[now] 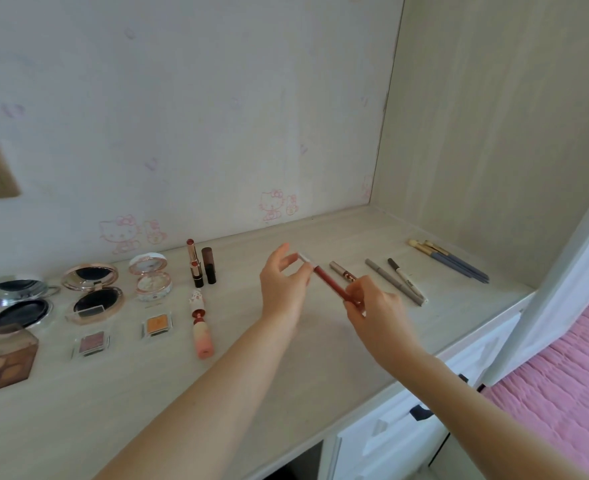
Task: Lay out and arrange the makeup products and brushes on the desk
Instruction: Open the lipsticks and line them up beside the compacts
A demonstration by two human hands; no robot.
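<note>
The slim dark-red lip tube with a white cap [331,284] is held above the pale wood-grain counter [320,375], mid-row. The left hand [284,285] pinches the cap end, and the right hand [377,308] has its fingers curled round the near end. A pull could pop the cap off. A slip would likely drop the tube onto the brown-and-silver tube [341,271] just behind, scattering the grey pencils [395,282] to the right.

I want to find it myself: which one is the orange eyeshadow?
Look at the desk's left side. In front of the open white floral compact lies a small clear square case; its powder is orange, its neighbour's pink.
</note>
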